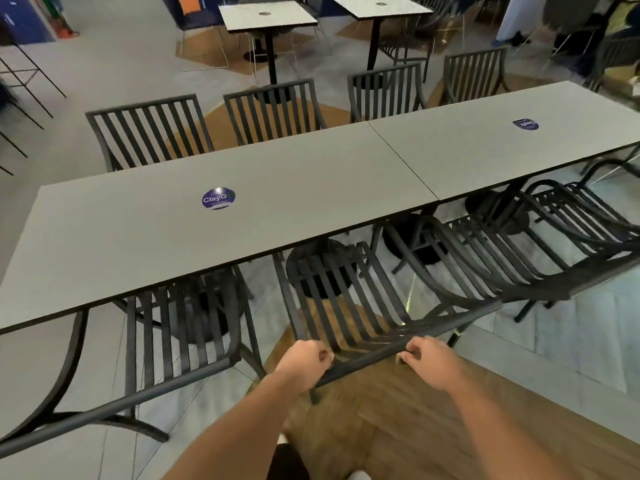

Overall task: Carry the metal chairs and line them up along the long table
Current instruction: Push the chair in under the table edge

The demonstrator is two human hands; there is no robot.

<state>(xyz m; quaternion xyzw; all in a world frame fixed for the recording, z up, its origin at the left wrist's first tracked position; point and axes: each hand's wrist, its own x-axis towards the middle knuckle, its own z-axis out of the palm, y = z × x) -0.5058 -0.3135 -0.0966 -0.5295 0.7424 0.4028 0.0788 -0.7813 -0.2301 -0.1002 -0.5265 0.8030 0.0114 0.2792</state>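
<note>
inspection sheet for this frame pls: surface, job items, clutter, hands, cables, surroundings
Surface: long grey table, two tops butted end to end, one round blue sticker on the near top, another on the far top.
Job's things: held slatted metal chair at the near side, seat partly under the table; neighbouring chairs to its left and right; four chairs along the far side.
Clutter: nothing seen on the table besides the stickers.
Hands: left hand and right hand both grip the held chair's top rail.
Cables: nothing seen.
Surroundings: small square tables and more chairs behind; wood and grey floor.
</note>
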